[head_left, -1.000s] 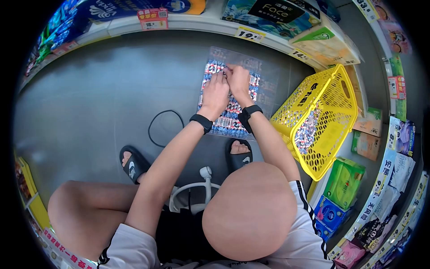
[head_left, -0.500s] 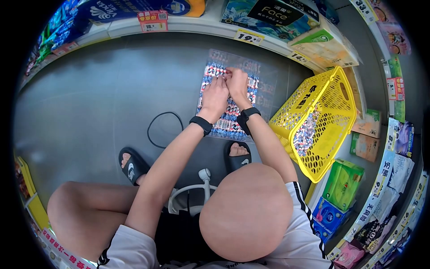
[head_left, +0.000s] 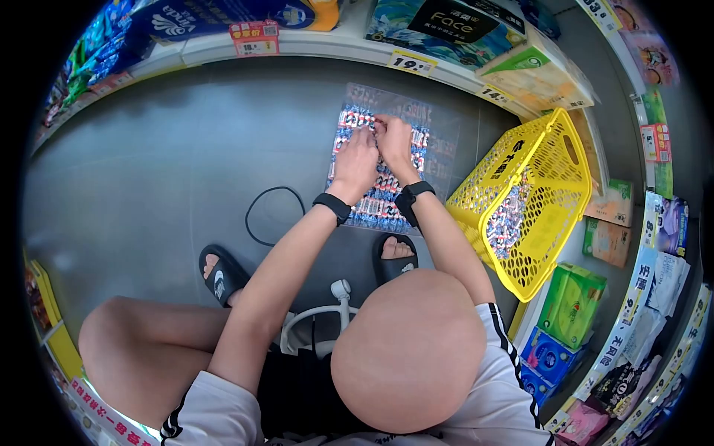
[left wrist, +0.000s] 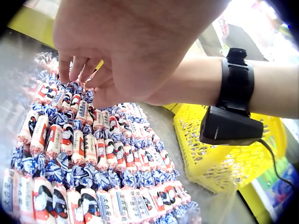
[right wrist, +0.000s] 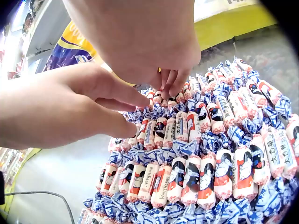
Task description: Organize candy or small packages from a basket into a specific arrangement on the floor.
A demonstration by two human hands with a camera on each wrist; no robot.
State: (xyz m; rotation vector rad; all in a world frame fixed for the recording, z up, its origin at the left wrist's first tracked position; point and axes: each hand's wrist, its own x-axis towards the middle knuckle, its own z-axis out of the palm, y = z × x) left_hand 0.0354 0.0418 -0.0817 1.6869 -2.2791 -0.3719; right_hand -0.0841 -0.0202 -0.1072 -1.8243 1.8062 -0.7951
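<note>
Wrapped White Rabbit candies (right wrist: 191, 177) lie side by side in several rows on a clear plastic sheet (head_left: 375, 97) on the floor. Both hands are over the far part of these rows. The left hand (head_left: 357, 160) rests on the candies, its thumb and forefinger fairly straight and reaching across one row in the right wrist view. Just right of it, the right hand (head_left: 396, 141) bends its fingers (right wrist: 173, 84) down onto a candy in a far row and pinches it. Its grip is partly hidden behind the hand itself.
A yellow perforated basket (head_left: 476, 175) with more candies inside leans to the right. Shelves with tissue packs (head_left: 543, 70) border the back and right. A black cable (head_left: 249, 215) loops on the floor at left, and sandaled feet (head_left: 223, 275) stand near the sheet.
The right hand has shifted slightly and its fingers have changed position over the far rows. The left hand stays in nearly the same place on the candies.
</note>
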